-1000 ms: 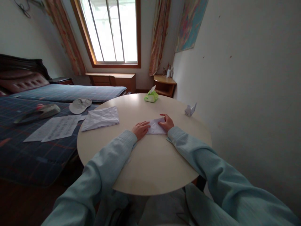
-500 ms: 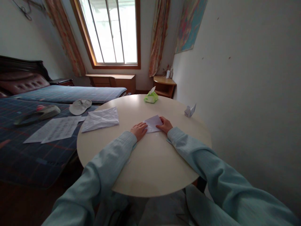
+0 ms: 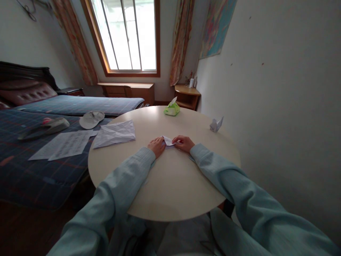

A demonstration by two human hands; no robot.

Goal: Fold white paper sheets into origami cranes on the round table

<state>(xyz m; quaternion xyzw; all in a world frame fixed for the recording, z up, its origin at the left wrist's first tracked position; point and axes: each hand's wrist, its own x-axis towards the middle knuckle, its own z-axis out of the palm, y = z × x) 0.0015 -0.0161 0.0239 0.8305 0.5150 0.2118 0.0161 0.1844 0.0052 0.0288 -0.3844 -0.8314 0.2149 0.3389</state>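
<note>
The folded white paper point(image 3: 168, 140) lies on the round bench point(image 3: 170, 192). The right hand point(image 3: 184, 143) has its fingers nearly closed, pinching the paper's right side; the left hand point(image 3: 157, 147) rests, fingers slightly curled, at its left end, grip unclear.

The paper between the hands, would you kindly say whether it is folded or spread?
Folded: the paper shows a flap turned over a lower layer.
</note>
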